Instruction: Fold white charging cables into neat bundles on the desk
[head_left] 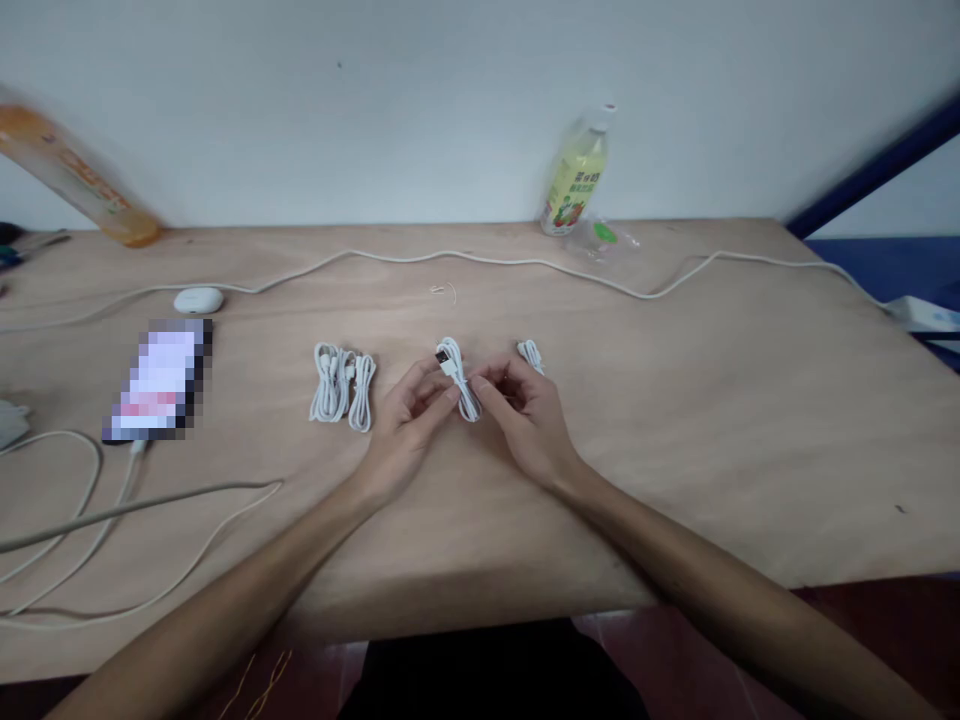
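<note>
A coiled white USB cable [466, 397] is held up between my two hands, its dark-mouthed plug facing up and left. My left hand [405, 420] grips the bundle from the left, thumb and fingers closed on it. From the right, my right hand [529, 415] pinches at the bundle's middle; whether a tie is between those fingertips is too small to tell. Left of my left hand lie several coiled white cables [330, 385] side by side on the wooden table [480, 540]. Another coiled cable [530, 355] lies just behind my right hand, partly hidden by it.
Small white tie pieces [444, 291] lie behind my hands. A long white cord [457, 256] crosses the table's back. To the left are a phone [161, 380] with its charging cable, a white case [199, 300] and an orange bottle [82, 180]. A yellow-green bottle [576, 180] stands by the wall.
</note>
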